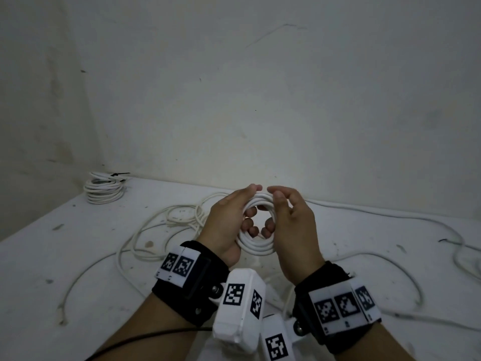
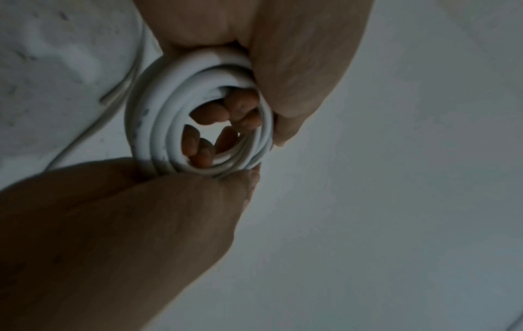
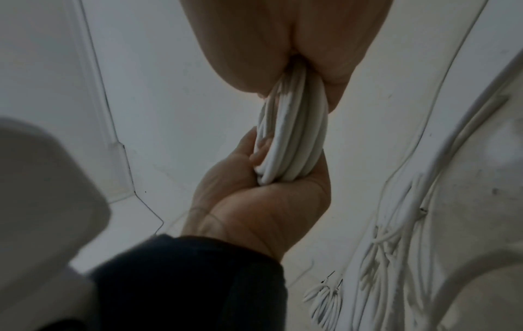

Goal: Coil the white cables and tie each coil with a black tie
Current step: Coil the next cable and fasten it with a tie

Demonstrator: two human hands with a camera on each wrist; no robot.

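Note:
A small coil of white cable (image 1: pixel 256 247) is held upright above the table between both hands. My left hand (image 1: pixel 231 214) grips its left side, thumb on top and fingers curled through the ring. My right hand (image 1: pixel 289 220) grips the right side the same way. In the left wrist view the coil (image 2: pixel 152 125) shows as a ring with fingertips (image 2: pixel 209 112) inside, the left hand (image 2: pixel 297 67) above and the right hand (image 2: pixel 127 224) below. The right wrist view shows the coil (image 3: pixel 291 138) edge-on between the right hand (image 3: pixel 283 44) and left hand (image 3: pixel 254 201). No tie shows on it.
Tied coils (image 1: pixel 104 190) with a black tie (image 1: pixel 118 174) are stacked in the back left corner, also seen as coils (image 3: pixel 325 300) in the right wrist view. Loose white cable (image 1: pixel 166 220) sprawls left of the hands. More cable (image 1: pixel 390 217) runs right. A short black strip (image 1: pixel 442 240) lies there.

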